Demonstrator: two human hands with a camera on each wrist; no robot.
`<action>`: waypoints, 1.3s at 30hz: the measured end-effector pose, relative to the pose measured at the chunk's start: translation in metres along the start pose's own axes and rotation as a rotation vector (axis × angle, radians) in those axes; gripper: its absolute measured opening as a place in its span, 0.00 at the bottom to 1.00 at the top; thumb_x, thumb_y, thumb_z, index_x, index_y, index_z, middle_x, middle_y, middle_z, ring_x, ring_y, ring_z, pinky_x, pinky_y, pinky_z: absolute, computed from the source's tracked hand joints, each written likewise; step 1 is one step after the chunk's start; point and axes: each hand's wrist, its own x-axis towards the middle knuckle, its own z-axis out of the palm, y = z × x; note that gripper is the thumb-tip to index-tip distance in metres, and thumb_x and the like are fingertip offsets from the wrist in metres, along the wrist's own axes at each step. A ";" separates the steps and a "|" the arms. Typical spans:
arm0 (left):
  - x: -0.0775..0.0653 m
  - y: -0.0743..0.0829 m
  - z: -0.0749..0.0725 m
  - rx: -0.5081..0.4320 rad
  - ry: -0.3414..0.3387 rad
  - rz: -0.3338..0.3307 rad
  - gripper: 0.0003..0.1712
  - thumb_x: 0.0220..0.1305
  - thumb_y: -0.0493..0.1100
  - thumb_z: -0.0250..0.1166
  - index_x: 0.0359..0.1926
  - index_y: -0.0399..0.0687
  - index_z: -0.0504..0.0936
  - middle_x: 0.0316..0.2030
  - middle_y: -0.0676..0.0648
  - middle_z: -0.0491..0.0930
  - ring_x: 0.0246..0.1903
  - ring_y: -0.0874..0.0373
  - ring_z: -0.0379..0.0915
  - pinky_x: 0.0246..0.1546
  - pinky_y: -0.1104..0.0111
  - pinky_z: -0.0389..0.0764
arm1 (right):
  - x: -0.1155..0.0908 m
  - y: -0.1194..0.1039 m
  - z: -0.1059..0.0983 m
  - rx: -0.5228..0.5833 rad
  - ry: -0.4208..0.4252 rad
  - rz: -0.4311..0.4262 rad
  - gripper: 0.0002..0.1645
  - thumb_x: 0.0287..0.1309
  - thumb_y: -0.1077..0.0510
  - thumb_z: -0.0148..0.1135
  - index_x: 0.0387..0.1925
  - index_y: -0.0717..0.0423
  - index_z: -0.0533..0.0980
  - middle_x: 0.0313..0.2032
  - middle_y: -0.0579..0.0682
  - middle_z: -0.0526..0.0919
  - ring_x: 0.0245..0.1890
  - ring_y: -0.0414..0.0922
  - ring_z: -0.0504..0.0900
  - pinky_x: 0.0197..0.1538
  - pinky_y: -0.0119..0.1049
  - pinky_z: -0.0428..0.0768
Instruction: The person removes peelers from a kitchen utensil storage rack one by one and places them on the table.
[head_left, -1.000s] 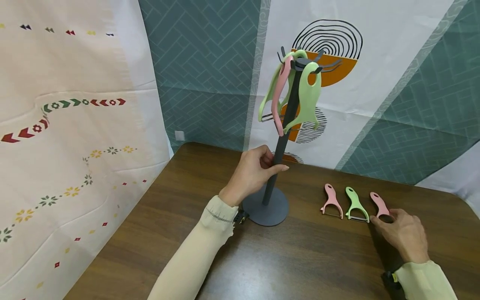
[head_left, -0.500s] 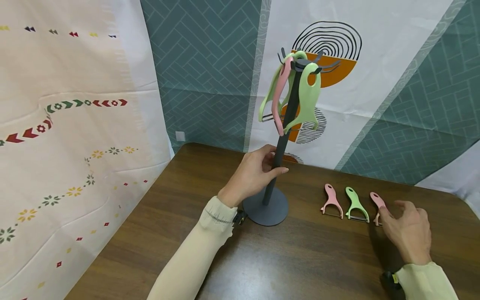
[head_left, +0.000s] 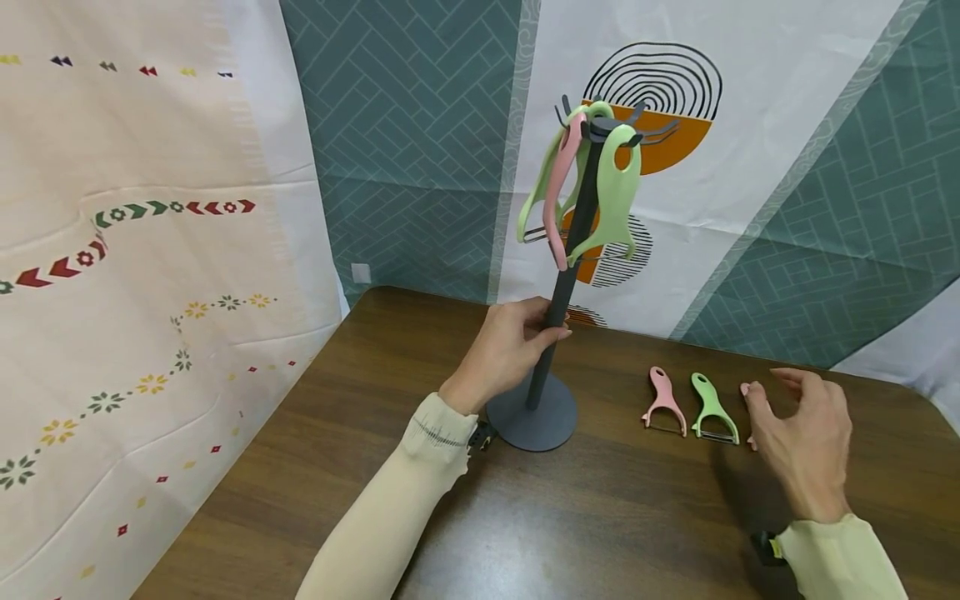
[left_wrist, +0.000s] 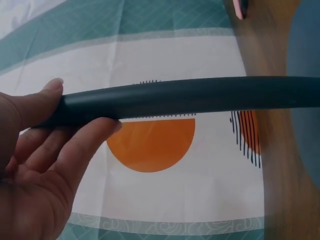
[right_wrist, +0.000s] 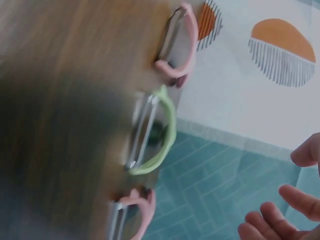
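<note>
My left hand grips the dark pole of an upright stand, thumb on one side and fingers on the other; the left wrist view shows this pole close up. From the stand's top hooks hang a pink peeler and green peelers, one green peeler facing front. My right hand holds nothing, its fingers spread, above a pink peeler that it partly hides in the head view. Left of that lie a green peeler and another pink peeler.
The stand's round base rests on the brown wooden table. Patterned cloth hangs close behind the table, and a cream embroidered cloth hangs along the left. Some hooks at the stand's right carry nothing.
My right hand has come away from the rightmost pink peeler, which stays on the table, and has moved up and back with its fingers spreading. My left hand still grips the pole.
</note>
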 end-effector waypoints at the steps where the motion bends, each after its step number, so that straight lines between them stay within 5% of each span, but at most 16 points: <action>1: 0.000 0.000 0.000 -0.010 0.005 0.001 0.09 0.67 0.40 0.69 0.47 0.43 0.86 0.40 0.46 0.89 0.37 0.62 0.88 0.41 0.71 0.85 | 0.000 -0.003 0.000 0.008 0.009 -0.014 0.24 0.61 0.55 0.62 0.55 0.65 0.78 0.51 0.68 0.81 0.53 0.61 0.73 0.50 0.45 0.65; 6: 0.000 -0.002 0.001 -0.034 0.018 -0.005 0.12 0.66 0.39 0.70 0.49 0.41 0.88 0.42 0.46 0.90 0.38 0.61 0.89 0.40 0.72 0.85 | 0.000 -0.017 0.001 0.031 0.009 -0.048 0.22 0.61 0.56 0.63 0.55 0.63 0.80 0.50 0.63 0.81 0.51 0.55 0.74 0.48 0.26 0.61; 20: 0.004 -0.007 0.004 -0.056 0.073 0.022 0.17 0.63 0.40 0.73 0.53 0.41 0.87 0.46 0.44 0.90 0.36 0.57 0.90 0.35 0.73 0.85 | 0.003 -0.050 0.003 0.083 -0.071 -0.053 0.23 0.65 0.53 0.64 0.58 0.60 0.78 0.54 0.59 0.78 0.52 0.49 0.75 0.43 0.10 0.62; 27: 0.002 -0.007 0.006 -0.050 0.090 0.033 0.18 0.63 0.40 0.72 0.54 0.42 0.87 0.46 0.46 0.90 0.36 0.60 0.90 0.34 0.74 0.85 | 0.004 -0.066 0.008 0.145 -0.017 -0.133 0.21 0.62 0.56 0.68 0.55 0.59 0.80 0.50 0.57 0.79 0.45 0.20 0.68 0.45 0.10 0.66; 39: 0.002 -0.008 0.006 -0.072 0.078 0.015 0.18 0.63 0.41 0.73 0.53 0.41 0.87 0.48 0.44 0.89 0.38 0.57 0.90 0.36 0.73 0.86 | 0.004 -0.090 0.016 0.264 0.002 -0.204 0.23 0.59 0.61 0.70 0.57 0.60 0.79 0.50 0.55 0.79 0.50 0.23 0.70 0.56 0.11 0.69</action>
